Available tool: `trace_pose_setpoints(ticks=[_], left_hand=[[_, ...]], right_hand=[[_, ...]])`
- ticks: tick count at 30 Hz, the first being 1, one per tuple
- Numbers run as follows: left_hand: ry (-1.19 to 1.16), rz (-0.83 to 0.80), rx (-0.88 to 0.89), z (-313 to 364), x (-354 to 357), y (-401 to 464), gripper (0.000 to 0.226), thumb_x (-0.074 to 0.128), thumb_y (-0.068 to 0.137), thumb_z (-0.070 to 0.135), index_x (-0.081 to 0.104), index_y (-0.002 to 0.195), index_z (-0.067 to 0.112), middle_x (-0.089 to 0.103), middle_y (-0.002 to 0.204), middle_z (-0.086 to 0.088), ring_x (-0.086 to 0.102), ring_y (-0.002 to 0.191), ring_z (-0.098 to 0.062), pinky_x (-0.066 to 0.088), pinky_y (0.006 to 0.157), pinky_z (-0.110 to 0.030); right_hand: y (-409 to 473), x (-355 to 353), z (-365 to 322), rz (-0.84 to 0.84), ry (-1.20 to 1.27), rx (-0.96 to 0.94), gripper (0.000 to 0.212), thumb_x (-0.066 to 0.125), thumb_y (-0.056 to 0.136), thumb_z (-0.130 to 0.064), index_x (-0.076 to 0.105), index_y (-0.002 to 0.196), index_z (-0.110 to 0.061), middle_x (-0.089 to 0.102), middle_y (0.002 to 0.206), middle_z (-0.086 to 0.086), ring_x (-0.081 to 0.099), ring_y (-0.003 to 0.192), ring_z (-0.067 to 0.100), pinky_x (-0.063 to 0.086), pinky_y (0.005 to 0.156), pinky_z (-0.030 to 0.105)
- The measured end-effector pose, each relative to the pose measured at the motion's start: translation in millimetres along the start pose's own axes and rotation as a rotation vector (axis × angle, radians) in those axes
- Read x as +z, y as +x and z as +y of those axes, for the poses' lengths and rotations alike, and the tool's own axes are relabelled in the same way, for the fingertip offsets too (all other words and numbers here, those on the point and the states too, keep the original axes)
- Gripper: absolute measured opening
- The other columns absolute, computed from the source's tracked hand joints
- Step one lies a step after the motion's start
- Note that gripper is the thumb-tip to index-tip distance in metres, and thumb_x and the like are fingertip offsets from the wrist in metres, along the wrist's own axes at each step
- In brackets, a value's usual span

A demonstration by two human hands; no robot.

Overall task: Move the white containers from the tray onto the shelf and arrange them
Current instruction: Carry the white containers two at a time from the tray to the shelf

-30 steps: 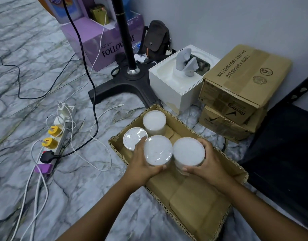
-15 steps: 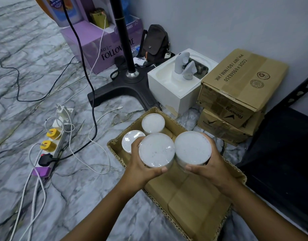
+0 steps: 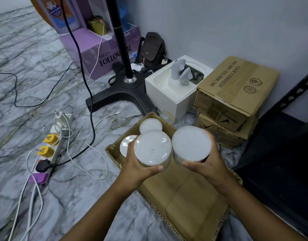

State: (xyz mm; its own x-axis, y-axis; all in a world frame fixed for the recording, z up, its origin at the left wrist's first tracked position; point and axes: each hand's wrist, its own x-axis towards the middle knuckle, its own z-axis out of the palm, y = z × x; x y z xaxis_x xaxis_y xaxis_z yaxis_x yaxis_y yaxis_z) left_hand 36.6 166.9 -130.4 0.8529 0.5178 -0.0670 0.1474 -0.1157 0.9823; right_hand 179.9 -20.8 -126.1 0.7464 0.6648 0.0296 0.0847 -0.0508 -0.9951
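A shallow cardboard tray (image 3: 193,202) lies on the marble floor. My left hand (image 3: 137,168) grips one round white container (image 3: 152,147) from its side. My right hand (image 3: 208,168) grips a second white container (image 3: 191,143). Both containers are held upright, side by side, lifted above the tray. Two more white containers stay in the tray's far corner: one at the back (image 3: 150,125) and one (image 3: 126,146) partly hidden behind my left hand. A dark shelf (image 3: 278,153) stands at the right.
Two stacked cardboard boxes (image 3: 236,84) and a white box (image 3: 168,94) sit beyond the tray by the wall. A black stand base (image 3: 118,96) is to their left. A power strip (image 3: 49,150) with plugs and loose cables lies on the floor at the left.
Both hands have lifted their containers up out of the tray and closer to the camera. The two other containers have stayed in place.
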Motion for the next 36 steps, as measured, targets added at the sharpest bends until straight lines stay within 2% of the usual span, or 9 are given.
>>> trace_pose_setpoints(ticks=[3,9,13,19,21,24,27,30,36], left_hand=[[0.003,0.063,0.030,4,2,1,0.102,0.088,0.045,0.051,0.033,0.131,0.046,0.046,0.131,0.019,0.046,0.119,0.009,0.042,0.084,-0.003],[0.014,0.138,0.080,27,0,0,0.092,0.088,0.046,0.049,0.033,0.118,0.063,0.047,0.119,0.040,0.045,0.116,0.013,0.041,0.083,-0.001],[-0.018,0.137,0.062,72,-11,-10,0.095,0.088,0.049,0.044,0.031,0.124,0.058,0.046,0.125,0.033,0.045,0.120,0.008,0.043,0.088,-0.006],[-0.040,0.084,-0.016,180,-36,-46,0.102,0.085,0.055,0.044,0.024,0.136,0.046,0.041,0.138,0.011,0.043,0.125,0.000,0.047,0.089,-0.013],[-0.042,0.072,-0.028,222,-45,-59,0.104,0.084,0.057,0.047,0.022,0.139,0.042,0.039,0.140,0.007,0.041,0.129,-0.007,0.047,0.095,-0.022],[-0.063,0.067,-0.003,288,-56,-76,0.099,0.085,0.059,0.045,0.024,0.137,0.043,0.042,0.137,0.018,0.043,0.128,-0.004,0.045,0.094,-0.016],[-0.055,0.070,0.025,354,-64,-93,0.098,0.088,0.058,0.038,0.028,0.135,0.045,0.045,0.131,0.027,0.046,0.123,0.002,0.043,0.089,-0.008],[-0.080,0.066,0.036,416,-68,-114,0.101,0.091,0.055,0.038,0.030,0.136,0.043,0.047,0.130,0.026,0.047,0.123,0.002,0.044,0.087,-0.007],[-0.133,0.044,0.029,522,-64,-162,0.098,0.092,0.055,0.038,0.033,0.134,0.036,0.051,0.129,0.017,0.051,0.122,-0.006,0.050,0.086,-0.016]], right_hand=[[3,1,-6,-0.006,0.006,-0.011,0.095,0.085,0.056,-0.031,0.031,0.133,-0.042,0.049,0.121,-0.035,0.049,0.115,-0.009,0.046,0.082,0.008],[5,2,-29,0.023,0.009,-0.007,0.100,0.086,0.054,-0.024,0.030,0.136,-0.038,0.049,0.122,-0.034,0.049,0.116,-0.009,0.044,0.085,0.008],[-1,6,-76,0.048,0.004,0.000,0.092,0.084,0.053,-0.030,0.037,0.131,-0.035,0.053,0.120,-0.033,0.050,0.116,-0.008,0.043,0.086,0.006],[-21,9,-188,0.080,0.007,0.053,0.092,0.087,0.054,-0.033,0.039,0.133,-0.038,0.053,0.128,-0.020,0.050,0.122,0.004,0.045,0.090,0.013],[-29,9,-233,0.088,0.015,0.066,0.096,0.087,0.053,-0.035,0.039,0.135,-0.033,0.053,0.131,-0.013,0.050,0.124,0.009,0.046,0.094,0.019],[-44,6,-303,0.095,0.031,0.066,0.098,0.088,0.053,-0.033,0.037,0.137,-0.025,0.051,0.134,-0.007,0.049,0.126,0.013,0.045,0.099,0.025],[-64,1,-373,0.114,0.044,0.062,0.095,0.088,0.053,-0.032,0.039,0.134,-0.032,0.052,0.132,-0.012,0.050,0.125,0.012,0.046,0.097,0.024],[-85,-8,-439,0.147,0.042,0.044,0.094,0.088,0.051,-0.032,0.040,0.131,-0.036,0.052,0.131,-0.012,0.050,0.124,0.013,0.048,0.096,0.028],[-126,-31,-555,0.167,0.040,0.020,0.095,0.088,0.050,-0.033,0.038,0.130,-0.037,0.052,0.127,-0.018,0.052,0.120,0.006,0.049,0.087,0.017]])
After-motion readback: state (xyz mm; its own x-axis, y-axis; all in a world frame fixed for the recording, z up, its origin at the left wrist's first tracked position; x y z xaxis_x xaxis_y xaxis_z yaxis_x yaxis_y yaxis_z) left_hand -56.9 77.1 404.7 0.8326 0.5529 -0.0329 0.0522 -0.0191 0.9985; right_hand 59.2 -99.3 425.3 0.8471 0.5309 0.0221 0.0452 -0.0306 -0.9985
